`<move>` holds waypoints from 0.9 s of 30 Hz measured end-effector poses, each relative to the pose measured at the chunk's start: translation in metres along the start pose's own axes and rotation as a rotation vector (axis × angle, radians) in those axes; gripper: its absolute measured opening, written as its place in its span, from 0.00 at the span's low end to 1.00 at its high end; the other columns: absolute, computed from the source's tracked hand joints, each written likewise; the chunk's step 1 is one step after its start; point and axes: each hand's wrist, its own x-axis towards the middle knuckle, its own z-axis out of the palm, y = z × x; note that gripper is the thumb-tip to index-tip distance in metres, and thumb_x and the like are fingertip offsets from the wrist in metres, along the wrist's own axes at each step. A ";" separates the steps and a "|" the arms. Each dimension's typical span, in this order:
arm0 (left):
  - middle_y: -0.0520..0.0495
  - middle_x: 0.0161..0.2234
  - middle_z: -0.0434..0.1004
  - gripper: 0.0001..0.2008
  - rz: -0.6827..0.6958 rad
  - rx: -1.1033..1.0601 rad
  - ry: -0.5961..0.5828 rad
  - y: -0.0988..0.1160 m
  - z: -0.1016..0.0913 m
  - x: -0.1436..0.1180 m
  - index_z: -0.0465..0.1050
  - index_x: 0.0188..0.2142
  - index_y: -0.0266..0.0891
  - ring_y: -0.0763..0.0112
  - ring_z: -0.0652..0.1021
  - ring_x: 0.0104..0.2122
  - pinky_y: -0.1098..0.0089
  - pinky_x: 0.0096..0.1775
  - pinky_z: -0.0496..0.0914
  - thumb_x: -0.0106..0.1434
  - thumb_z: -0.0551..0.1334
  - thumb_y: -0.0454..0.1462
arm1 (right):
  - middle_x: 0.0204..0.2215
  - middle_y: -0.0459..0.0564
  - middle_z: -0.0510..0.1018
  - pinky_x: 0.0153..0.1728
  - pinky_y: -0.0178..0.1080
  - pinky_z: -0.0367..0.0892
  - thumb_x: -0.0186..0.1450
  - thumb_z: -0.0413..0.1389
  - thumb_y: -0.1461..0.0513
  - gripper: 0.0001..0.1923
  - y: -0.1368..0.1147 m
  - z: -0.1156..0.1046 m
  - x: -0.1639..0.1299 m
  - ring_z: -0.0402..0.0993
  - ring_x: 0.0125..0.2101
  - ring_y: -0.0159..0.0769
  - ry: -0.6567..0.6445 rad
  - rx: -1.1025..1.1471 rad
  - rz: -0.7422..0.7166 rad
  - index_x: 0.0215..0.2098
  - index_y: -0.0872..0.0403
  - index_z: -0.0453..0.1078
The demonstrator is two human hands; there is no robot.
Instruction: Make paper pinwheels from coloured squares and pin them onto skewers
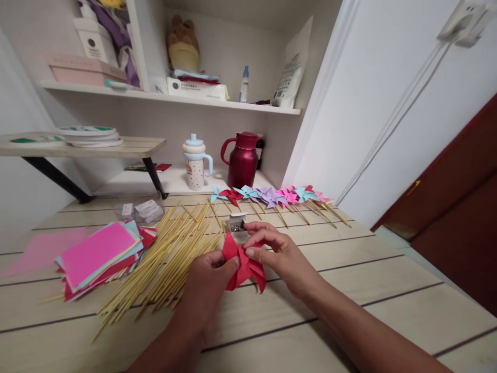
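A folded red paper pinwheel (245, 267) is held just above the wooden table (388, 290) by both hands. My left hand (207, 287) grips its lower left side with the thumb on top. My right hand (277, 251) pinches its middle from the right. Just behind it stands a small open box of pins (236, 226). A heap of thin bamboo sticks (174, 254) lies to the left of my hands. A stack of coloured paper squares (99, 254), pink on top, lies further left.
A row of finished pinwheels on sticks (277, 197) lies at the back of the table. Behind them stand a red thermos jug (243, 160) and a lidded cup (195, 166). A small clear box (142, 210) sits near the paper. Shelves hold boxes and tape rolls.
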 end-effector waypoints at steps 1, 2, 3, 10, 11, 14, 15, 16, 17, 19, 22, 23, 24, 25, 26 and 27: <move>0.49 0.28 0.82 0.11 -0.004 -0.017 -0.008 0.000 -0.001 0.000 0.82 0.33 0.38 0.65 0.78 0.28 0.70 0.33 0.68 0.52 0.67 0.41 | 0.51 0.52 0.72 0.59 0.50 0.55 0.57 0.67 0.57 0.05 0.000 0.000 0.000 0.63 0.58 0.47 -0.008 0.002 -0.003 0.28 0.49 0.79; 0.48 0.28 0.83 0.12 -0.009 -0.036 -0.014 0.001 -0.001 0.001 0.82 0.34 0.37 0.64 0.79 0.29 0.70 0.33 0.68 0.52 0.67 0.42 | 0.50 0.52 0.73 0.59 0.50 0.56 0.57 0.66 0.57 0.04 0.001 0.000 0.000 0.65 0.57 0.47 -0.011 0.003 -0.005 0.28 0.49 0.79; 0.48 0.28 0.83 0.13 -0.015 -0.056 -0.018 0.001 -0.001 0.001 0.82 0.35 0.37 0.64 0.79 0.29 0.69 0.34 0.68 0.53 0.67 0.42 | 0.49 0.52 0.73 0.58 0.50 0.56 0.57 0.66 0.58 0.04 0.002 0.000 0.000 0.66 0.56 0.46 -0.013 0.004 -0.005 0.28 0.50 0.79; 0.49 0.28 0.83 0.12 -0.056 -0.193 -0.049 0.002 0.000 -0.001 0.81 0.36 0.38 0.64 0.80 0.31 0.68 0.38 0.70 0.53 0.69 0.41 | 0.40 0.49 0.79 0.46 0.43 0.67 0.57 0.65 0.60 0.07 0.007 0.001 0.001 0.74 0.42 0.40 -0.066 0.062 0.035 0.35 0.51 0.77; 0.49 0.28 0.83 0.12 -0.062 -0.206 -0.051 0.002 0.000 -0.001 0.81 0.36 0.38 0.64 0.80 0.31 0.67 0.39 0.71 0.53 0.69 0.41 | 0.39 0.48 0.80 0.44 0.42 0.68 0.57 0.65 0.60 0.08 0.007 0.001 0.001 0.75 0.40 0.39 -0.067 0.068 0.056 0.35 0.51 0.77; 0.48 0.28 0.83 0.13 -0.075 -0.220 -0.049 0.002 0.000 -0.002 0.81 0.36 0.38 0.64 0.80 0.30 0.66 0.39 0.71 0.52 0.69 0.41 | 0.34 0.47 0.80 0.37 0.39 0.69 0.56 0.66 0.60 0.10 0.006 0.001 0.001 0.74 0.34 0.36 -0.044 0.074 0.108 0.37 0.52 0.77; 0.48 0.28 0.83 0.13 -0.076 -0.218 -0.051 0.002 0.000 -0.002 0.81 0.36 0.38 0.63 0.80 0.30 0.66 0.39 0.71 0.52 0.69 0.42 | 0.33 0.47 0.80 0.36 0.39 0.69 0.56 0.65 0.59 0.11 0.006 0.001 0.000 0.74 0.33 0.36 -0.036 0.072 0.114 0.37 0.52 0.77; 0.47 0.28 0.83 0.14 -0.074 -0.214 -0.058 0.002 0.000 -0.002 0.81 0.36 0.37 0.63 0.80 0.30 0.66 0.39 0.71 0.52 0.70 0.42 | 0.32 0.47 0.79 0.35 0.38 0.69 0.56 0.65 0.59 0.11 0.006 0.001 0.000 0.74 0.33 0.35 -0.030 0.067 0.112 0.38 0.52 0.76; 0.46 0.29 0.83 0.15 -0.071 -0.210 -0.066 0.002 0.000 -0.003 0.81 0.37 0.37 0.62 0.80 0.30 0.65 0.39 0.71 0.51 0.70 0.42 | 0.32 0.47 0.79 0.34 0.38 0.68 0.56 0.65 0.58 0.12 0.005 0.001 0.000 0.74 0.32 0.35 -0.028 0.058 0.110 0.38 0.52 0.76; 0.46 0.29 0.84 0.16 -0.070 -0.210 -0.077 0.001 0.000 -0.003 0.81 0.37 0.37 0.62 0.80 0.30 0.65 0.39 0.70 0.51 0.70 0.43 | 0.31 0.47 0.79 0.33 0.38 0.69 0.57 0.65 0.58 0.11 0.005 0.002 0.000 0.73 0.31 0.35 -0.027 0.035 0.107 0.38 0.52 0.76; 0.46 0.30 0.84 0.15 -0.075 -0.226 -0.081 0.001 0.001 -0.003 0.81 0.37 0.37 0.62 0.81 0.32 0.65 0.40 0.70 0.52 0.69 0.43 | 0.38 0.48 0.79 0.38 0.40 0.69 0.56 0.65 0.59 0.14 0.006 0.003 0.000 0.74 0.36 0.37 0.010 -0.006 0.064 0.42 0.50 0.75; 0.46 0.30 0.84 0.15 -0.075 -0.232 -0.078 0.001 0.001 -0.003 0.81 0.37 0.37 0.62 0.81 0.32 0.65 0.41 0.70 0.52 0.69 0.43 | 0.42 0.49 0.78 0.41 0.41 0.69 0.56 0.65 0.59 0.17 0.006 0.003 0.000 0.73 0.40 0.39 0.030 -0.012 0.041 0.44 0.48 0.74; 0.46 0.30 0.84 0.14 -0.076 -0.235 -0.073 0.002 0.000 -0.003 0.81 0.37 0.37 0.61 0.81 0.32 0.65 0.41 0.71 0.53 0.68 0.43 | 0.45 0.49 0.77 0.44 0.42 0.68 0.57 0.65 0.59 0.19 0.007 0.002 0.000 0.73 0.43 0.39 0.053 -0.013 0.022 0.47 0.47 0.73; 0.47 0.29 0.83 0.14 -0.074 -0.233 -0.059 0.003 -0.001 -0.003 0.81 0.37 0.37 0.61 0.80 0.31 0.64 0.40 0.71 0.54 0.68 0.43 | 0.48 0.49 0.76 0.46 0.42 0.68 0.58 0.65 0.58 0.21 0.007 0.002 0.001 0.72 0.45 0.40 0.077 -0.012 0.009 0.49 0.46 0.72; 0.47 0.29 0.83 0.14 -0.071 -0.226 -0.038 0.004 -0.002 -0.003 0.81 0.37 0.37 0.61 0.80 0.30 0.64 0.40 0.71 0.54 0.67 0.43 | 0.49 0.49 0.75 0.47 0.43 0.67 0.59 0.64 0.57 0.20 0.007 0.000 0.001 0.71 0.47 0.40 0.103 -0.015 -0.001 0.50 0.45 0.71; 0.47 0.28 0.83 0.14 -0.064 -0.214 -0.010 0.005 -0.003 -0.003 0.81 0.38 0.37 0.61 0.80 0.29 0.64 0.39 0.71 0.54 0.67 0.43 | 0.49 0.49 0.74 0.47 0.43 0.67 0.60 0.63 0.56 0.18 0.006 -0.001 0.001 0.71 0.47 0.41 0.132 -0.027 -0.009 0.49 0.45 0.72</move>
